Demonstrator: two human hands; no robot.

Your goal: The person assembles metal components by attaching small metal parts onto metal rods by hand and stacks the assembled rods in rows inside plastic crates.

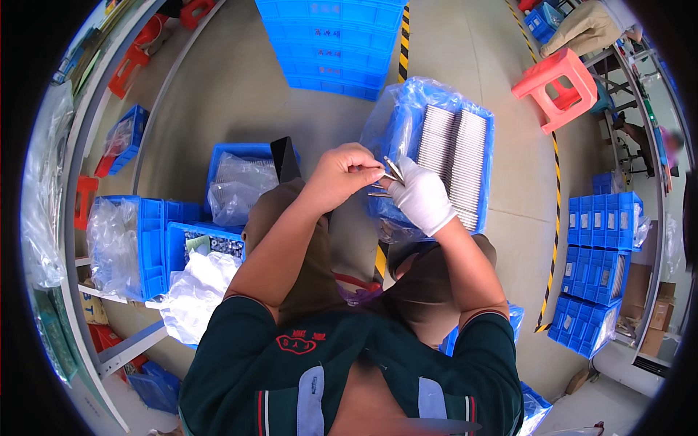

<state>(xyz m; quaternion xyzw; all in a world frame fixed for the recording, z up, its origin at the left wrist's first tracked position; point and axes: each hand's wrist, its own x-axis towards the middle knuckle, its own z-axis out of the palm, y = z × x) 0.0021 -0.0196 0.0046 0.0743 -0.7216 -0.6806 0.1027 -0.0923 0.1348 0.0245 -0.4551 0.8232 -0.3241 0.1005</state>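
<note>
My right hand [420,195], in a white glove, is closed around several slim, shiny metal pieces [394,169] whose ends stick out past the fingers. Close beside it, my bare left hand [340,176] pinches thumb and forefinger at the end of one such piece; the exact kind of part is too small to make out. Both hands meet above the left side of a blue crate [488,145] lined with clear plastic film. Inside that crate, thin whitish parts [465,160] stand packed in two long rows.
Left of my knees are a blue crate with bagged parts [240,178] and a blue bin of small metal parts [218,243]. Stacked blue crates [331,47] rise ahead; more crates [596,276] stand right. A red stool [558,91] stands far right, near striped floor tape [556,174].
</note>
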